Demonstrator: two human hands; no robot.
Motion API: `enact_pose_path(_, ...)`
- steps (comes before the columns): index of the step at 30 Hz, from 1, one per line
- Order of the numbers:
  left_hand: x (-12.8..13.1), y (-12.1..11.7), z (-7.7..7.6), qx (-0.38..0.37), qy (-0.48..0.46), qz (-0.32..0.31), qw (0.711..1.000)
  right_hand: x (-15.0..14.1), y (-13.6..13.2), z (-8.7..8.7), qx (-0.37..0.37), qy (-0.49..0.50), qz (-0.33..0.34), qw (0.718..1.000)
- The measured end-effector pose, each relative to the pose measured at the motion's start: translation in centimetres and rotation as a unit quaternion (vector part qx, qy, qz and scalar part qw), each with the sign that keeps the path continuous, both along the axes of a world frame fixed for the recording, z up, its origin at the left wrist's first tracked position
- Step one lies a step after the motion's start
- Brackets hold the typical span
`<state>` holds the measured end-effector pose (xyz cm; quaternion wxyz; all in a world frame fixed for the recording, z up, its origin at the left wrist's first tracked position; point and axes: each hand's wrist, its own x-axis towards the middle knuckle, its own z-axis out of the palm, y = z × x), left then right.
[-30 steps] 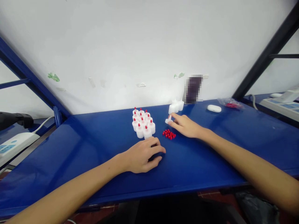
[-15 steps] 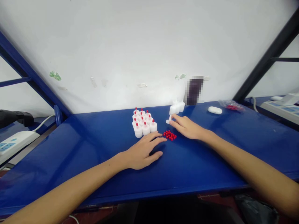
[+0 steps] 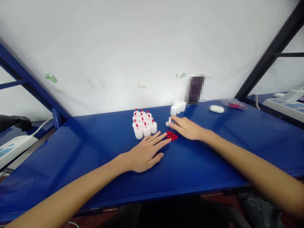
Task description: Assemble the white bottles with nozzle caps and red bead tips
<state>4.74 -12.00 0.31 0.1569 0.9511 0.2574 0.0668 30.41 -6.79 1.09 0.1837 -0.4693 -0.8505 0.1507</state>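
My left hand (image 3: pixel 146 154) is open, palm down over the table, fingers stretched toward a small pile of red caps (image 3: pixel 172 136). Its index fingertip is at the pile's near left edge; whether it touches a cap I cannot tell. With thumb and forefinger, my right hand (image 3: pixel 184 127) pinches a small white tapered nozzle (image 3: pixel 168 122), which stands upright with its wide base down, behind the red caps. Beside my left hand, several white bottles with red tips (image 3: pixel 142 123) stand in tight rows. Behind my right hand is a group of white bottles (image 3: pixel 177 108) without red tips.
The blue table (image 3: pixel 106 180) meets a white wall. At the back right lie a white oval case (image 3: pixel 216 109) and a clear bag with red pieces (image 3: pixel 235 104). A pixelated dark rectangle (image 3: pixel 196 90) leans there. Power strips (image 3: pixel 10 146) flank the table.
My left hand's fingers have stretched a little to the right, closer to the red caps. My right hand keeps its pinch on the nozzle. The whole view has shifted slightly.
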Motion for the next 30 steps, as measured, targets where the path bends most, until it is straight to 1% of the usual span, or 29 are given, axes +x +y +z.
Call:
enact_pose_path(4, 0.0, -0.2, 0.1, 0.006, -0.024, 0.01, 1.0, 0.0, -0.1, 0.0, -0.003, 0.001, -0.003, 1.0)
enact_pose_path(6, 0.0, -0.2, 0.2, 0.005, -0.055, 0.014, 0.998, 0.1, -0.1, 0.0, -0.008, 0.006, -0.001, 1.0)
enact_pose_path(9, -0.1, -0.1, 0.1, -0.018, -0.115, 0.016, 0.993, 0.2, -0.1, 0.0, -0.012, 0.024, 0.009, 1.0)
enact_pose_path(11, -0.2, 0.0, -0.1, -0.033, -0.147, 0.018, 0.988, 0.2, 0.0, 0.0, -0.003, 0.044, 0.014, 0.999)
enact_pose_path(14, -0.3, 0.3, -0.5, -0.034, -0.17, 0.026, 0.985, 0.4, 0.1, -0.2, 0.027, 0.093, 0.029, 0.995)
enact_pose_path(17, -0.3, 0.4, -0.7, -0.019, -0.165, 0.024, 0.986, 0.5, 0.1, -0.3, 0.079, 0.125, 0.028, 0.989)
enact_pose_path(20, -0.2, 0.2, -0.7, -0.008, -0.144, 0.026, 0.989, 0.2, -0.1, -0.3, 0.122, 0.131, -0.008, 0.984)
enact_pose_path(22, -0.1, 0.1, -0.6, 0.007, -0.123, 0.041, 0.992, -0.2, -0.4, -0.3, 0.127, 0.143, -0.024, 0.981)
enact_pose_path(24, -0.1, 0.0, -0.6, 0.021, -0.104, 0.057, 0.993, -0.7, -0.9, -0.3, 0.126, 0.161, -0.023, 0.979)
enact_pose_path(28, -0.2, 0.0, -0.5, 0.002, -0.111, 0.061, 0.992, -1.4, -1.5, -0.2, 0.131, 0.194, 0.002, 0.972)
enact_pose_path(30, -0.3, 0.1, -0.5, 0.003, -0.112, 0.064, 0.992, -1.5, -1.6, -0.3, 0.137, 0.187, 0.005, 0.973)
